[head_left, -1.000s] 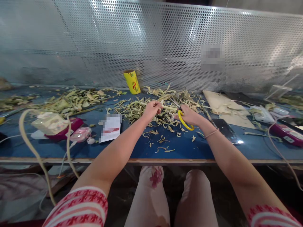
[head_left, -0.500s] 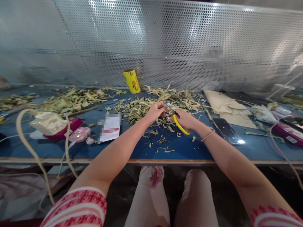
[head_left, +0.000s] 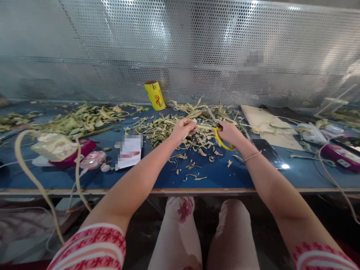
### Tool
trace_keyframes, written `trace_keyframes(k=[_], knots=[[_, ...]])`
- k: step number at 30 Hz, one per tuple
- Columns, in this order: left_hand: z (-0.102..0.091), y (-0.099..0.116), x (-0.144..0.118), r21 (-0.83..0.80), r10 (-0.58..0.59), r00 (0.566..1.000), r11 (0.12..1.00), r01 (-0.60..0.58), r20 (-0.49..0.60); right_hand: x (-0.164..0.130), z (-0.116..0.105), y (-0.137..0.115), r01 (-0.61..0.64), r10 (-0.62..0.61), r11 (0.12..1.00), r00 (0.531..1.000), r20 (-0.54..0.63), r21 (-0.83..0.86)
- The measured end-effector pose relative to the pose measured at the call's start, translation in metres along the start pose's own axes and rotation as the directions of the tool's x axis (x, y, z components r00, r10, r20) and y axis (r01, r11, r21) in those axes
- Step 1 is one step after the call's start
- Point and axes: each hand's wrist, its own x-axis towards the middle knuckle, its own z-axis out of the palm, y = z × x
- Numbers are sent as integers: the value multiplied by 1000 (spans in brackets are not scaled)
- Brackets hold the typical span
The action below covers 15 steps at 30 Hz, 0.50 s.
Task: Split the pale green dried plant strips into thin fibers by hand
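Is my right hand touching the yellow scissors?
Touching. The head view shows the right hand wrapped through the yellow scissors handle, no gap.

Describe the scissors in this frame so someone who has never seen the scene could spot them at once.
Start at the blue table below the perforated metal wall. Near its middle lies a heap of pale plant trimmings, where both hands meet. The scissors are in the right hand: their bright yellow handle loop is the only yellow thing among the scraps.
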Motion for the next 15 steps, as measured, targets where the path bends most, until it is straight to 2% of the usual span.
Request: trace_keyframes(k=[4,6,8,10,12,15], knots=[[1,5,1,-39,2,998,999,-5,-67,-7,-8,17,-179,201,958,976,83,-225],[2,7,0,-33,-18,997,999,16,-76,-9,-10,20,-176,212,948,971,113,-265],[4,7,-2,-43,-14,998,999,12,-54,-8,-10,18,-105,131,966,987,95,-236],[6,5,-3,-76,-15,1000,997,14,-21,-5,-5,11,33,-32,992,999,15,-119],[9,2,-5,-96,-33,999,995,34,17,-2,4,0,207,-197,974,975,-105,92],[13,0,-9,-54,-38,994,998,44,107,-2,16,-19,257,-198,882,963,-183,395]])
